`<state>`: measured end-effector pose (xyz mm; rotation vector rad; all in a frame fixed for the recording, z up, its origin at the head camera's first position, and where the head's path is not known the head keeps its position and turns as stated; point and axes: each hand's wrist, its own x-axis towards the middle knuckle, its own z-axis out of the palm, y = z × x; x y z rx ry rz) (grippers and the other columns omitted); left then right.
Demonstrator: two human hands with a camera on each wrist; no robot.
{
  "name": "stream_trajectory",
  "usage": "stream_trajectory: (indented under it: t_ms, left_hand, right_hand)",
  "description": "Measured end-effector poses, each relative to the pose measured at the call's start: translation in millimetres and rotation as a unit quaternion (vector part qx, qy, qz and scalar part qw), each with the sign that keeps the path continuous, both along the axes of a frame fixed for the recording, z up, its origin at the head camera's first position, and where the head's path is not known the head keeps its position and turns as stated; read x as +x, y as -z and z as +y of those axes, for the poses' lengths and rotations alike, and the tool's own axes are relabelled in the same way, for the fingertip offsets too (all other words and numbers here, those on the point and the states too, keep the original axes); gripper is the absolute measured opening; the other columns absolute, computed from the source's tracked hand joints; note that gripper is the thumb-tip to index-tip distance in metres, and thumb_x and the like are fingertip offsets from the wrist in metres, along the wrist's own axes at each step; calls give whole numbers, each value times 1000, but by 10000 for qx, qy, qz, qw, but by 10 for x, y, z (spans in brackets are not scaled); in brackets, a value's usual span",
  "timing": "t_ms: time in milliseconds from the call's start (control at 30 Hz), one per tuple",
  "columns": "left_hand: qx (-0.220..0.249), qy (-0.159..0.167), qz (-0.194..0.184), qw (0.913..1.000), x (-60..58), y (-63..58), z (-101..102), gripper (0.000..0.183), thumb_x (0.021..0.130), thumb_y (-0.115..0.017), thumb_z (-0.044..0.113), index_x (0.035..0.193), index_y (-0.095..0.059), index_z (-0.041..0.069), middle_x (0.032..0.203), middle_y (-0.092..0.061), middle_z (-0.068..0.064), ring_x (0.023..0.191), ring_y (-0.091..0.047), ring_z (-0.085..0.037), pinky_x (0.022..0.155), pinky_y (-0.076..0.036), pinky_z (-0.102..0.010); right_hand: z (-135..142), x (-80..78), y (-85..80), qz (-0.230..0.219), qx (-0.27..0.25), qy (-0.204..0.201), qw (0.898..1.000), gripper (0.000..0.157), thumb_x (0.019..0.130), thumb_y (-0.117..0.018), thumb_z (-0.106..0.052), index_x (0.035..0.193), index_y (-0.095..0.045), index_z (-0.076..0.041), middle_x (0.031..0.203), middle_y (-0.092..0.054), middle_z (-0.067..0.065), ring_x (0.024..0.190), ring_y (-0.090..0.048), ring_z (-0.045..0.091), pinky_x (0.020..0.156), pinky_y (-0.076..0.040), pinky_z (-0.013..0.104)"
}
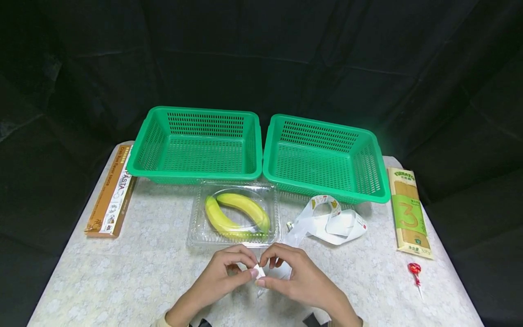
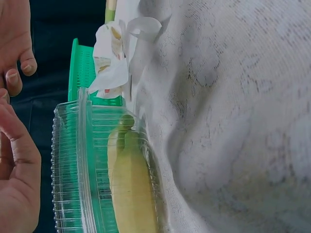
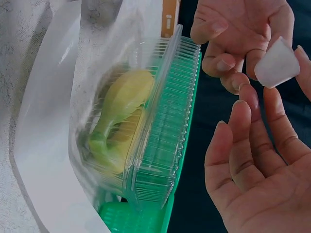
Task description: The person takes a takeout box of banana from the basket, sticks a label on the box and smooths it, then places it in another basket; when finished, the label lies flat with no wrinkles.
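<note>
A small white piece, seemingly a sticker point(image 3: 277, 66), is held up between both hands, low over the front of the table. My left hand point(image 1: 222, 274) pinches it between thumb and forefinger. From the other side, my right hand point(image 1: 300, 274) meets it with thumb and forefinger at its edge. Just beyond the hands lies a clear plastic clamshell box point(image 1: 196, 227), lid closed, with two bananas point(image 1: 245, 209) inside. To its right a curled strip of white labels point(image 1: 345, 225) runs down toward the right hand, partly hidden behind it.
Two green baskets point(image 1: 196, 175) point(image 1: 327, 190) stand side by side behind the box. A pasta box point(image 1: 108, 195) lies at the left edge. At the right edge are a pack of noodles point(image 1: 410, 211) and a red lollipop point(image 1: 414, 269).
</note>
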<state>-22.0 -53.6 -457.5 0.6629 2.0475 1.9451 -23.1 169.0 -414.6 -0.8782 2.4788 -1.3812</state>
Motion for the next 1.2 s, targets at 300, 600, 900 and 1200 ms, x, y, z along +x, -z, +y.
stream_trajectory:
  t_ms: [300, 600, 900, 1200]
  left_hand:
    - [137, 302, -193, 9993, -1, -10, 21, 10, 93, -67, 12, 89, -75, 7, 98, -67, -14, 91, -58, -2, 61, -50, -18]
    - [212, 471, -292, 9982, -39, -8, -12, 14, 95, -64, 12, 88, -72, 4, 97, -65, -18, 90, -59, -1, 64, -53, -20]
    - [122, 341, -233, 9991, -59, -12, -80, 13, 98, -62, 11, 92, -72, 5, 96, -65, -15, 88, -57, 0, 61, -51, -18]
    - [-57, 346, -290, 9990, -64, -40, -83, 14, 97, -63, 12, 91, -73, 5, 96, -66, -15, 89, -59, -1, 63, -50, -18]
  right_hand:
    - [-37, 13, -9, -96, 17, -276, 9996, 18, 88, -78, -34, 91, -61, -28, 85, -61, -12, 82, -57, 7, 76, -50, 25]
    - [-29, -12, 49, -329, -434, -724, 9959, 21, 91, -75, -23, 84, -55, -20, 83, -58, -6, 82, -56, 6, 76, -53, 24]
    - [-51, 11, 4, -525, -482, -316, 9970, 21, 92, -74, -21, 109, -62, -21, 92, -65, 1, 79, -60, 1, 77, -55, 26]
    - [-60, -2, 10, -177, -413, -286, 9986, 16, 93, -73, -19, 106, -65, -21, 92, -67, -5, 78, -61, 1, 76, -56, 25]
